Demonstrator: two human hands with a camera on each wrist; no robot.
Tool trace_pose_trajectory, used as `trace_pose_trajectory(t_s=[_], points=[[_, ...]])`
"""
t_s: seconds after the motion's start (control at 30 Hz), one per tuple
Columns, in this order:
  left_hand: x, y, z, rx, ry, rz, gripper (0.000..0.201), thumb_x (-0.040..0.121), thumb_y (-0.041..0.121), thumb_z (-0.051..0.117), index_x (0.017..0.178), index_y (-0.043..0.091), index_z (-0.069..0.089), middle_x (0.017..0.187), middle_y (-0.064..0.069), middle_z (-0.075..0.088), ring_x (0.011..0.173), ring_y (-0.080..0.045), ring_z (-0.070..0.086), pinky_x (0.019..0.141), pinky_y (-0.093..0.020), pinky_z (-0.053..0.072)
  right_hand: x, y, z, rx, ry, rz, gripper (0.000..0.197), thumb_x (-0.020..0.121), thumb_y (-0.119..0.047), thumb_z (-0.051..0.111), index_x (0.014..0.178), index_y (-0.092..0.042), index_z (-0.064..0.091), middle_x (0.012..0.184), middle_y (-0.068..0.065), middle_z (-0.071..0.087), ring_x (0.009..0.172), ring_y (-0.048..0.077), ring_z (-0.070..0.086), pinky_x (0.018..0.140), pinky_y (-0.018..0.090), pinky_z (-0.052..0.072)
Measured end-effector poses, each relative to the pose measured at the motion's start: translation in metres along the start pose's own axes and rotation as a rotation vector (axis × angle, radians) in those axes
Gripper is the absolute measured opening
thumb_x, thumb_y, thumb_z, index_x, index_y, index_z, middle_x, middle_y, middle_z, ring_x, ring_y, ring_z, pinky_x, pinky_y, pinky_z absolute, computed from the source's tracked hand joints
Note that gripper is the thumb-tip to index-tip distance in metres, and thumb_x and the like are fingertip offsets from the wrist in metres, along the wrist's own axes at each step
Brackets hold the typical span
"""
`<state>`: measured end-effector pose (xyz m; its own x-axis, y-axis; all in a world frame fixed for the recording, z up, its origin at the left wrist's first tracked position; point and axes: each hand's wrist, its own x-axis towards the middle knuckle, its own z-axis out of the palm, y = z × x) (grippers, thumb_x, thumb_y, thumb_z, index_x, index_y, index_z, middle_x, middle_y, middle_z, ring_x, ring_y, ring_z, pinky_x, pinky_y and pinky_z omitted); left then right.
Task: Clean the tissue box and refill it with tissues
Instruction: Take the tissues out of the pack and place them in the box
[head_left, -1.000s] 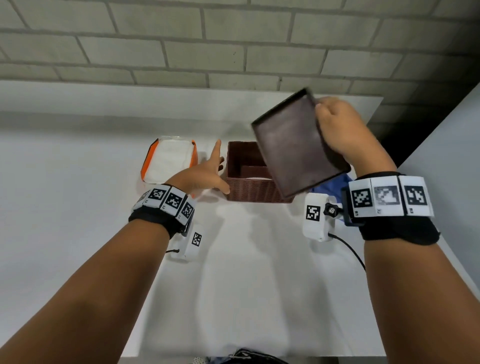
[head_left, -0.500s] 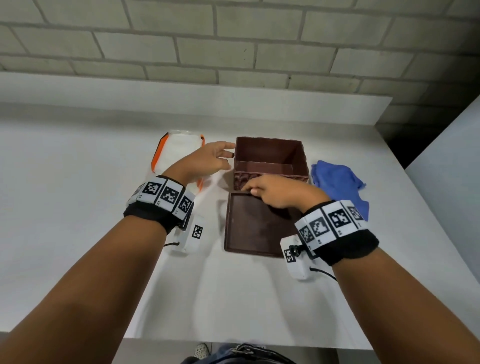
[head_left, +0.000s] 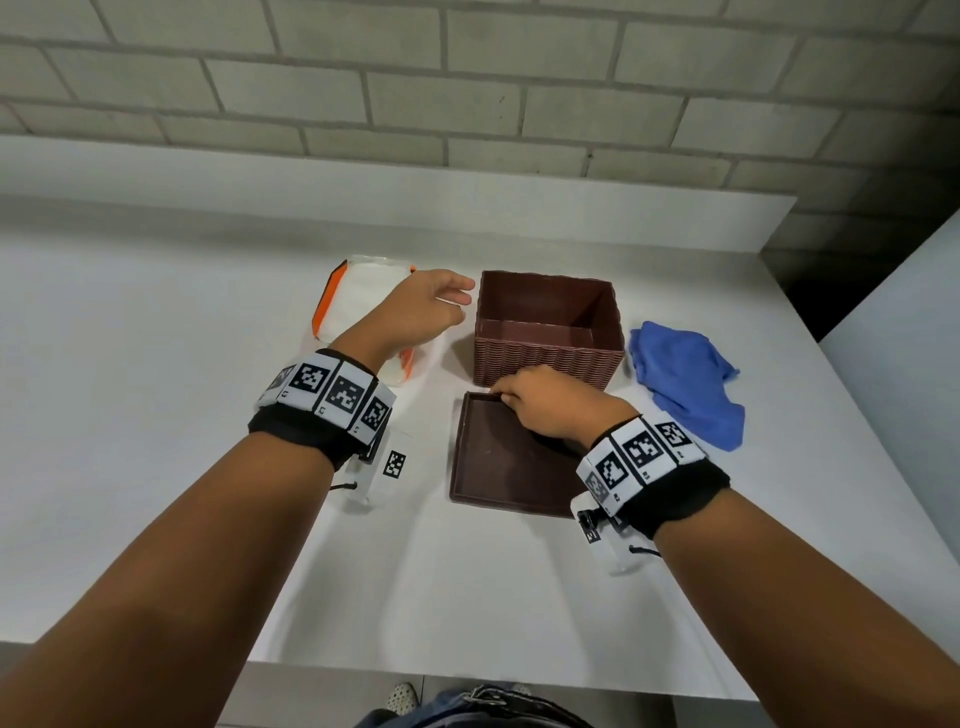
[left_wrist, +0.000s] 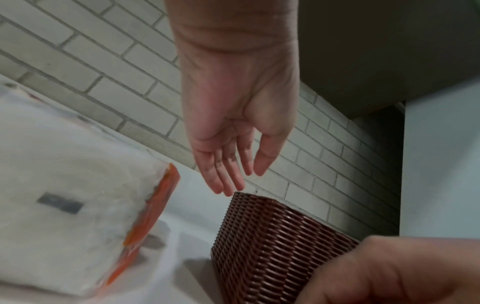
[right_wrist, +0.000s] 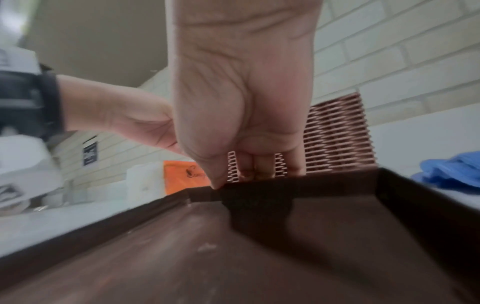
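Right hand (head_left: 543, 405) pinching lid (head_left: 498, 462) rim, left hand (head_left: 415, 312) spread empty beside tissue box (head_left: 548, 358): risks nudging box toward table's far edge.

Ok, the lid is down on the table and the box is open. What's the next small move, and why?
Probably let go of the lid with the right hand and reach for the blue cloth. The lid lies flat in front of the box, which looks empty, the left hand hovers open beside it, and cleaning comes before the tissue pack.
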<state>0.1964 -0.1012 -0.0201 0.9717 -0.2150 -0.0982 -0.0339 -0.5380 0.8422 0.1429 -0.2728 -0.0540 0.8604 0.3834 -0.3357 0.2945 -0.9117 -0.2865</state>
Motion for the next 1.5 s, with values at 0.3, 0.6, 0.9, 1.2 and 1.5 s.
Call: trace_pose_trajectory(t_s=[0.3, 0.6, 0.9, 1.2, 1.5], points=[[-0.002, -0.001, -0.006, 0.047, 0.096, 0.013, 0.038, 0.089, 0.002, 0.052, 0.125, 0.013, 0.058, 0.12, -0.004, 0.064, 0.11, -0.016, 0.058, 0.088, -0.023, 0.043, -0.005, -0.016, -0.008, -0.179, 0.137, -0.087, 0.031, 0.096, -0.017, 0.039, 0.119, -0.019, 0.06, 0.119, 0.007, 0.062, 0.109, 0.03, 0.058, 0.086, 0.042, 0.051], [-0.001, -0.006, -0.045, 0.166, 0.447, -0.112, 0.036, 0.084, 0.0, 0.05, 0.116, 0.008, 0.064, 0.124, -0.009, 0.062, 0.118, -0.023, 0.055, 0.099, -0.024, 0.04, 0.017, -0.069, -0.061, -0.107, 0.214, -0.117, 0.034, 0.094, -0.018, 0.042, 0.124, -0.016, 0.058, 0.122, 0.009, 0.059, 0.113, 0.028, 0.055, 0.09, 0.037, 0.049], [-0.01, -0.036, -0.063, 0.16, 0.369, -0.419, 0.037, 0.085, -0.001, 0.05, 0.116, 0.018, 0.048, 0.107, -0.01, 0.056, 0.123, -0.034, 0.049, 0.101, -0.038, 0.043, 0.083, -0.116, -0.041, -0.139, 0.232, -0.178, 0.026, 0.091, -0.006, 0.044, 0.112, -0.002, 0.059, 0.117, 0.014, 0.058, 0.112, 0.03, 0.054, 0.079, 0.032, 0.041], [-0.014, -0.052, -0.069, -0.011, 0.343, -0.472, 0.028, 0.081, -0.01, 0.055, 0.104, 0.006, 0.055, 0.13, -0.02, 0.053, 0.099, -0.028, 0.051, 0.095, -0.044, 0.049, 0.105, -0.135, -0.033, -0.216, 0.112, -0.157, 0.043, 0.095, -0.028, 0.047, 0.128, -0.002, 0.047, 0.095, 0.005, 0.049, 0.121, 0.029, 0.049, 0.095, 0.035, 0.04], [-0.005, -0.058, -0.068, -0.032, 0.332, -0.438, 0.026, 0.091, 0.004, 0.045, 0.109, -0.009, 0.06, 0.103, -0.026, 0.063, 0.087, -0.035, 0.06, 0.072, -0.042, 0.055, 0.116, -0.145, -0.011, -0.241, 0.258, -0.07, 0.042, 0.1, -0.032, 0.031, 0.132, -0.008, 0.044, 0.134, 0.011, 0.048, 0.124, 0.026, 0.045, 0.098, 0.037, 0.039]])
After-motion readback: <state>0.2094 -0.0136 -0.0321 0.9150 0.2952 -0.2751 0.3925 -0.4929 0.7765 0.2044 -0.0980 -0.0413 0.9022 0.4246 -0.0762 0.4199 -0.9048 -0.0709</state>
